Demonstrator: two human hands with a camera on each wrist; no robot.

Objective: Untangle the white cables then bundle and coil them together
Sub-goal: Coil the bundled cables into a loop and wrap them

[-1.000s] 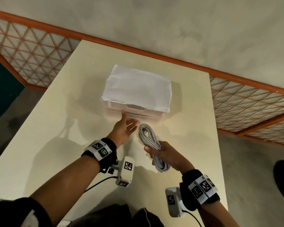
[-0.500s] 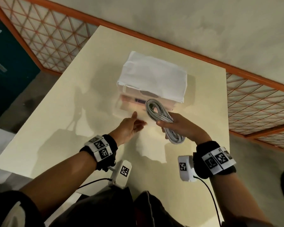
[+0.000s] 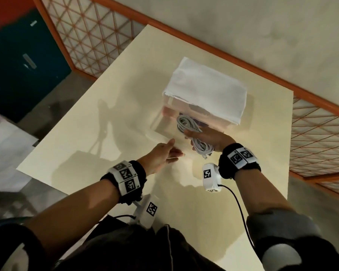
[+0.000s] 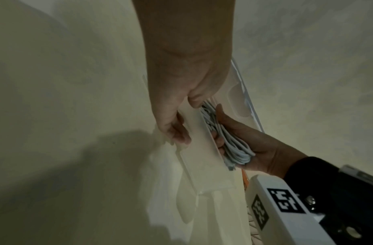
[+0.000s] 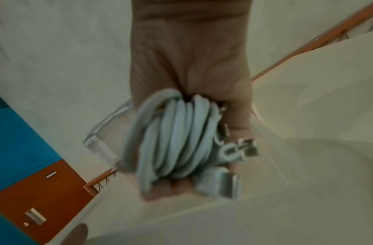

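A coil of white cables (image 3: 188, 124) sits in my right hand (image 3: 207, 136), whose fingers wrap round its middle. The coil hangs over the pulled-out clear drawer (image 3: 160, 124) of a box draped in white cloth (image 3: 207, 90). In the right wrist view the cable coil (image 5: 177, 136) shows several loops and a metal plug (image 5: 227, 184) at its near end. My left hand (image 3: 160, 155) is at the drawer's front. In the left wrist view the left hand (image 4: 177, 82) pinches the drawer's front wall (image 4: 202, 157), thumb on the rim beside the cable coil (image 4: 229, 140).
The box stands at the far side of a cream table (image 3: 106, 124). An orange lattice railing (image 3: 90, 32) runs behind and to the right. A blue cabinet (image 3: 18, 65) stands on the floor beyond the table's left edge.
The drawer has slid out toward me under my left hand. My right hand has carried the cable coil forward from above the table to over the drawer.
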